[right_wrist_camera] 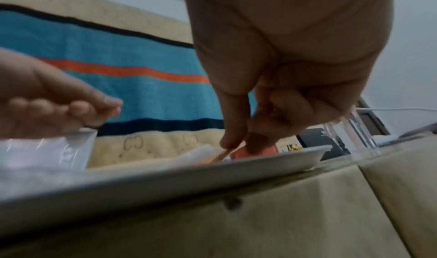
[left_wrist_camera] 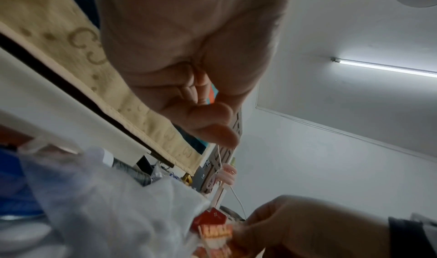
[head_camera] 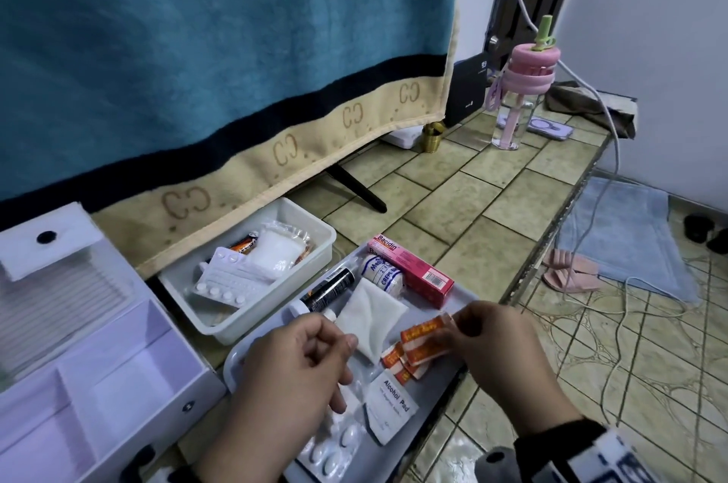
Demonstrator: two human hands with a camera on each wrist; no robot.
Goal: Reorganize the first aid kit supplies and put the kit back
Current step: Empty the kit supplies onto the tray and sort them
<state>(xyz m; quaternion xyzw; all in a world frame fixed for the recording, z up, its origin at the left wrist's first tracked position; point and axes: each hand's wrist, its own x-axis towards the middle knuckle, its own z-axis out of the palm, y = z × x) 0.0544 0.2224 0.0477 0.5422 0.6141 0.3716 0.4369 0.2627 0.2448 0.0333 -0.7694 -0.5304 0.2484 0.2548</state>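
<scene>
On the grey tray (head_camera: 465,295): 1 Bacidin box (head_camera: 409,269), 1 crepe bandage roll (head_camera: 380,273). Right hand (head_camera: 500,348) pinches an orange plaster strip (head_camera: 425,330); left hand (head_camera: 291,368) loosely curled, holding nothing.

Colours and patterns on the tiled tabletop

The hanging towel (head_camera: 220,49) is teal with a black band and a beige border printed with brown paired-C marks, and an orange stripe shows in the right wrist view; the flat plaster packets (head_camera: 423,342) are orange and white; the long cardboard ointment box (head_camera: 411,269) is pink and red; the tabletop (head_camera: 472,198) is olive-beige tile with dark grout; the water bottle (head_camera: 520,88) has a pink lid and green spout.
</scene>
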